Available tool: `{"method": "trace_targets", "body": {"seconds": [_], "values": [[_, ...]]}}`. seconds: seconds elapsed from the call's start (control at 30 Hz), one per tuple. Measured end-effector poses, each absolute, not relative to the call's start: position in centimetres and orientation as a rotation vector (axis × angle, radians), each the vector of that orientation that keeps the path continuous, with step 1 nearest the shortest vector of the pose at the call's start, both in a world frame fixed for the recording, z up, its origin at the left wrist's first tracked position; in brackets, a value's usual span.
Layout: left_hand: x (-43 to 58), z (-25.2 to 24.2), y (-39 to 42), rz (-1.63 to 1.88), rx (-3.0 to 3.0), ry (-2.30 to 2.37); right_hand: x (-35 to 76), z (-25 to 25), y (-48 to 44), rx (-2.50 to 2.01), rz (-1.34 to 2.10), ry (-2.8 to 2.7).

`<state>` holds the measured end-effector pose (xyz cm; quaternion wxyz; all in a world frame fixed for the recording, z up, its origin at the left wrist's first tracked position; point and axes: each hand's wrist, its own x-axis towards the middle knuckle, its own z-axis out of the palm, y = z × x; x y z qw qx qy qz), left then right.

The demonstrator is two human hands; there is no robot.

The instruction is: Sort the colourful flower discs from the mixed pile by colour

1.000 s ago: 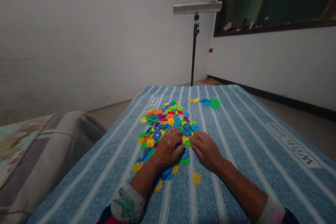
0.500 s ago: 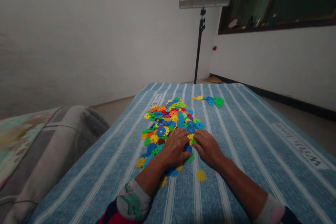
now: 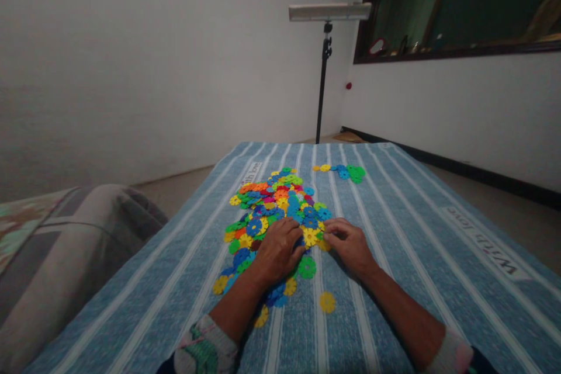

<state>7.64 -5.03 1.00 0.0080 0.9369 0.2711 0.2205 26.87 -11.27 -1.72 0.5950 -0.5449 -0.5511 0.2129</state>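
Observation:
A heap of small flower-shaped plastic discs [image 3: 274, 204] in many colours lies on a blue striped cloth [image 3: 394, 234]. My left hand [image 3: 276, 251] rests palm down on the near edge of the heap, fingers curled over several discs. Just to its right, my right hand [image 3: 350, 245] has its fingertips pinched on a yellow disc [image 3: 325, 241] beside another yellow disc [image 3: 311, 236]. A single yellow disc [image 3: 326, 302] lies apart, nearer to me.
A short row of yellow, blue and green discs [image 3: 344, 172] lies at the far end of the cloth. A light on a black stand [image 3: 323, 70] rises behind it. A grey cushion [image 3: 74, 251] lies at the left. White walls and a dark window surround.
My right hand has drawn slightly right and its fingers have closed on a yellow disc. The left hand stays on the heap. The camera shifted a little.

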Motion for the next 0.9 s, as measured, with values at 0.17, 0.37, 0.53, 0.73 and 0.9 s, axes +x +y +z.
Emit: {"method": "trace_targets", "body": {"seconds": [0.17, 0.37, 0.53, 0.73, 0.9], "values": [[7.6, 1.0, -4.8, 0.719, 2.973, 0.837, 30.3, -1.9, -9.2, -1.355, 0.485, -1.114], [7.5, 0.9, -4.6, 0.826, 3.009, 0.83, 39.2, -1.9, -4.8, -1.476, 0.351, -0.775], [7.4, 0.5, -4.6, 0.961, 3.02, 0.81, 45.5, -2.5, -0.7, -1.535, 0.267, -0.702], [7.1, -0.6, -4.3, 1.05, 3.03, 0.829, 48.8, -3.1, 4.2, -1.636, 0.208, -0.701], [6.8, -0.8, -4.1, 0.971, 3.097, 0.835, 49.9, -3.5, 6.7, -1.714, 0.208, -0.753]]}}
